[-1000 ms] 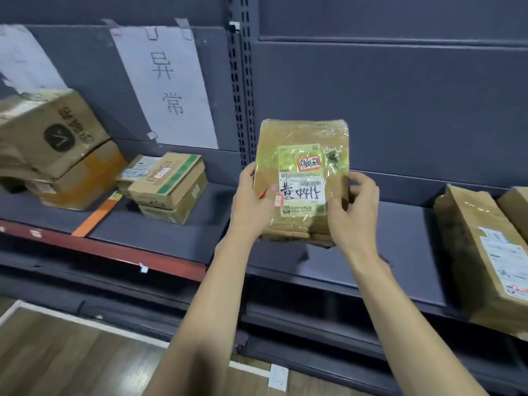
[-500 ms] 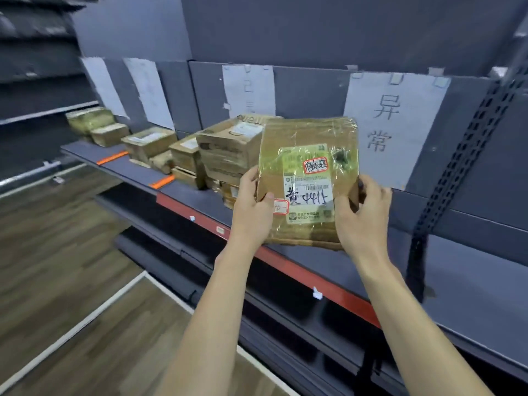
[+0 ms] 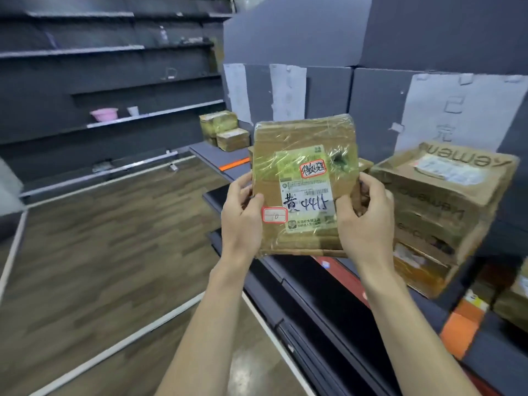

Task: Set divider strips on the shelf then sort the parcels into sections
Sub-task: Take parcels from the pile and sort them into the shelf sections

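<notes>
I hold a flat brown parcel (image 3: 303,155) wrapped in clear tape upright in front of me, its white label with handwriting facing me. My left hand (image 3: 243,212) grips its left edge and my right hand (image 3: 365,218) grips its right edge, thumbs on the front. The dark shelf (image 3: 303,284) runs below and to the right. Orange divider strips lie on it, one far back (image 3: 234,164) and one near right (image 3: 463,330). A stack of brown boxes (image 3: 437,207) sits just right of the parcel, and two small boxes (image 3: 223,130) sit at the shelf's far end.
White paper signs (image 3: 463,110) hang on the shelf's back panel. Another dark shelving unit along the left wall carries a pink basin (image 3: 104,114) and a white cup (image 3: 133,110). Wooden floor (image 3: 100,252) with white lines spreads to the left. More boxes (image 3: 514,301) show at the right edge.
The view has swung left along the shelf. The parcel stays in both hands, and the stacked boxes now lie to its right instead of behind it.
</notes>
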